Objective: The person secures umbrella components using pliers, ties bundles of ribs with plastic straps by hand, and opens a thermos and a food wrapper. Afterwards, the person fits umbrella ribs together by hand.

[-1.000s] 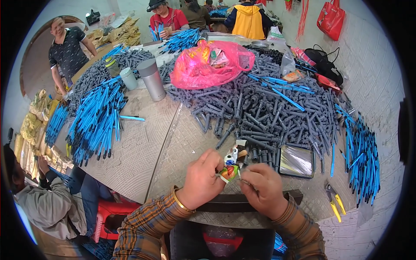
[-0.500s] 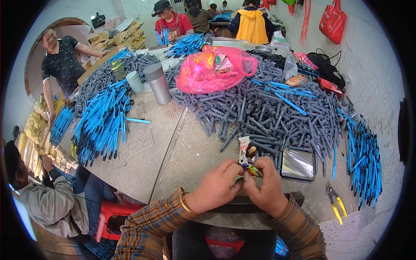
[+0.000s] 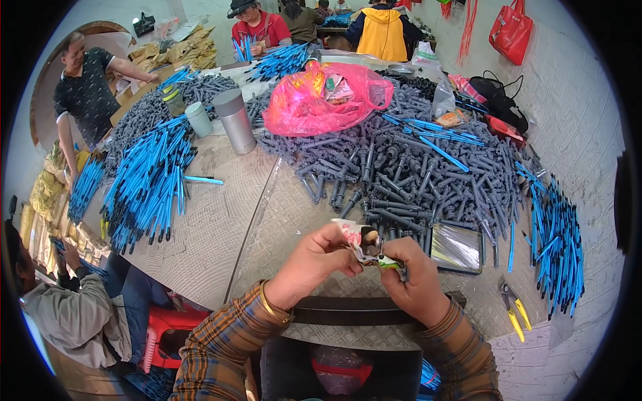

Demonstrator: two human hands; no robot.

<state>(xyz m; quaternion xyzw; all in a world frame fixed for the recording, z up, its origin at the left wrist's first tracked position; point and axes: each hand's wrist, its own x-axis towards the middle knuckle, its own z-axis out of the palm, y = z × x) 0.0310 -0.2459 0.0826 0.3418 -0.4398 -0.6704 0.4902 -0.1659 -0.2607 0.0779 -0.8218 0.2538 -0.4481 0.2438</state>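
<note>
Over the near edge of the table I hold a small wrapper (image 3: 350, 232), white and red at one end and green at the other, between both hands. My left hand (image 3: 307, 264) pinches its white and red side. On the green end the thumb and fingers of my right hand (image 3: 416, 277) are closed. The wrapper gapes in the middle, and a brown, rounded thing (image 3: 370, 236) shows at the gap; its kind is unclear. Just beyond my hands spreads a heap of grey plastic tube-shaped parts (image 3: 401, 180). A shallow tray of thin shiny needle-like pieces (image 3: 456, 246) lies beside my right hand.
Yellow-handled pliers (image 3: 513, 311) lie at the right. Blue rods with black ends (image 3: 150, 180) pile up left, and more (image 3: 558, 247) at far right. A pink plastic bag (image 3: 328, 100) and silver tumbler (image 3: 234, 120) stand beyond. Co-workers sit or stand around the table.
My hands have moved apart, my left one to the left, and the wrapper between them has spread wider. The brown thing now sits within its gap.
</note>
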